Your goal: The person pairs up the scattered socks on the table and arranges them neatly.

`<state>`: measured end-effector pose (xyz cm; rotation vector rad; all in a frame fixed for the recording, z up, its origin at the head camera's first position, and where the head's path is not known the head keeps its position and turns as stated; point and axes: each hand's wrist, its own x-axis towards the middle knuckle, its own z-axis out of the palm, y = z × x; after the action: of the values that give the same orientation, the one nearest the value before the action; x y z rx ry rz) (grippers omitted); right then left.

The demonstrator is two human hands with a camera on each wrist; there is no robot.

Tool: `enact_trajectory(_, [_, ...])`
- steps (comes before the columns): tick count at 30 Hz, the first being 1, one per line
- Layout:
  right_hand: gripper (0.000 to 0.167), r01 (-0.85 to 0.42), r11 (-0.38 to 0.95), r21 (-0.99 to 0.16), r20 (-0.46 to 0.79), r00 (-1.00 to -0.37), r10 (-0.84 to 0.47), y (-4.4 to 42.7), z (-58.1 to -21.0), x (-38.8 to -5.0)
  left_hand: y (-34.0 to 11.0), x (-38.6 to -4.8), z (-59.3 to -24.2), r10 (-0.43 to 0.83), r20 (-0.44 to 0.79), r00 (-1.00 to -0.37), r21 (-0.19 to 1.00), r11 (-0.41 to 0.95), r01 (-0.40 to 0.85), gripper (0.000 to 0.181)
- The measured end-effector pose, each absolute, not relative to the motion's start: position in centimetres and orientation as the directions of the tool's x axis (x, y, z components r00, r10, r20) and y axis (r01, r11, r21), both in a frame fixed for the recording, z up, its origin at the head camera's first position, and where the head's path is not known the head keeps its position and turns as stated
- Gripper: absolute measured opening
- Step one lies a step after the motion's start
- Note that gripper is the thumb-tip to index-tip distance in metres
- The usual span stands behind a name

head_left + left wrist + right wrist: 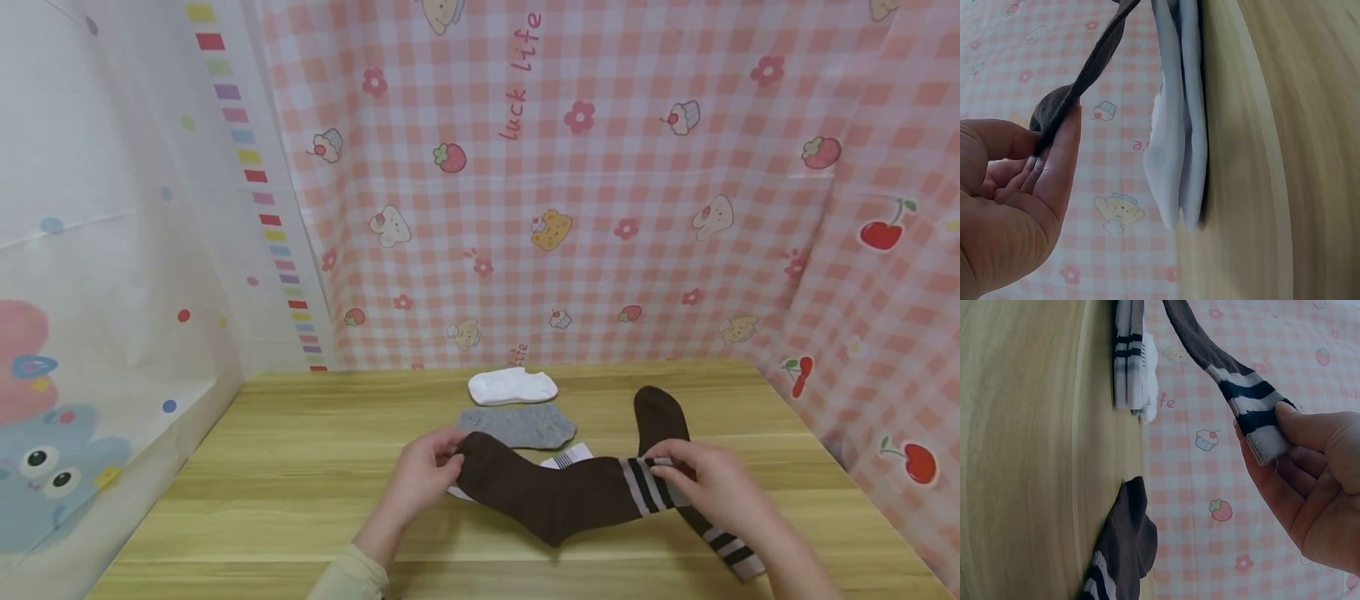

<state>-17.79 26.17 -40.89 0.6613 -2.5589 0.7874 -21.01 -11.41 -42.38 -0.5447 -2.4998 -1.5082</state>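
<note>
Between my two hands a dark brown sock is held stretched sideways above the table. My left hand pinches its toe between thumb and fingers, as the left wrist view also shows. At the other end, my right hand pinches the striped cuff. A second dark brown sock with the same striped cuff lies on the table at the right, partly hidden behind the held sock and the right hand. Behind the held sock lie white socks with dark stripes, mostly covered in the head view.
A grey sock lies behind the held one, with a white low-cut sock farther back. Everything rests on a wood-grain table. A pink checked cloth hangs along the table's back edge, and printed cloth also hangs at both sides.
</note>
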Motion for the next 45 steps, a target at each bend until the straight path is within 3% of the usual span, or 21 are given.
enact_trajectory(14, [0.014, -0.619, 0.659, -0.427, 0.445, -0.779, -0.442, 25.8, -40.9, -17.2, -13.4, -19.4, -41.6, 0.316, 0.206, -0.926, 0.888, 0.337, 0.312, 0.023])
enact_trajectory(24, [0.024, -0.677, 0.604, -0.420, 0.468, -0.732, -0.496, 25.5, -41.5, -16.9, -14.5, -18.5, -42.5, 0.401, 0.159, -0.902, 0.867, 0.379, 0.322, 0.020])
enact_trajectory(45, [0.027, -0.798, 0.336, -0.500, 0.476, -0.577, -0.664, 25.7, -42.7, -17.0, -15.8, -17.4, -43.4, 0.496, 0.092, -0.863, 0.903, 0.324, 0.283, 0.019])
